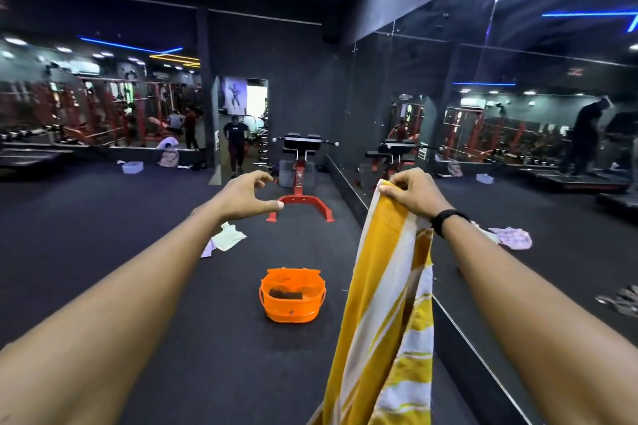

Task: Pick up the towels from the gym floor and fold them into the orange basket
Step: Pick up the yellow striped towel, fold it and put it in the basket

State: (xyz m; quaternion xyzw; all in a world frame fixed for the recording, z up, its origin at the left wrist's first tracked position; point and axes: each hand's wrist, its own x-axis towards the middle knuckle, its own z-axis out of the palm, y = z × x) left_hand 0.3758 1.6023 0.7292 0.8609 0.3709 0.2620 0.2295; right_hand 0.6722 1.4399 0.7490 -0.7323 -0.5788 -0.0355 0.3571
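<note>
At left, the left hand (247, 195) is raised, thumb and fingers spread apart in a loose curve, holding nothing. Below and between the arms, the orange perforated plastic basket (292, 295) stands on the dark gym floor (103, 235). At right, the right hand (411, 193) pinches the top edge of a yellow-and-white striped cloth towel (386, 304), whose long axis hangs straight down. The held edge lies to the right of the free hand, at about the same height; a sideways reach would probably meet it.
</note>
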